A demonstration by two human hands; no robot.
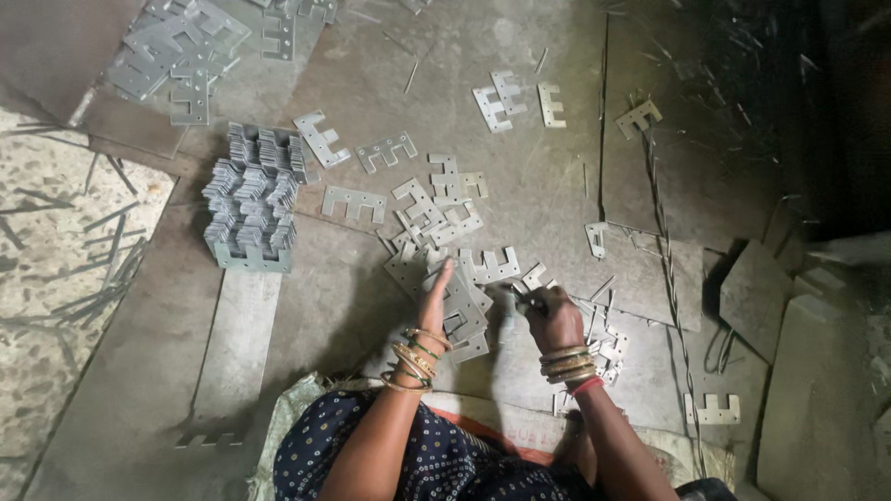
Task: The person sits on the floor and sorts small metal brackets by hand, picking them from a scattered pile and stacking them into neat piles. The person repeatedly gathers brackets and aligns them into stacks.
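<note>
Beside the tall stack of plates [251, 199], to its right on the grey metal sheet [548, 195], lie more than a dozen loose E-shaped plates [422, 209]; an exact count is not possible where they overlap. Nearer the person than the stack, the left hand [434, 306] rests with fingers stretched flat on a small heap of plates [459, 297], gripping nothing. The right hand [552, 315], just right of that heap, is clenched around a thin metal piece [516, 299]. Two wrists carry several bangles each.
</note>
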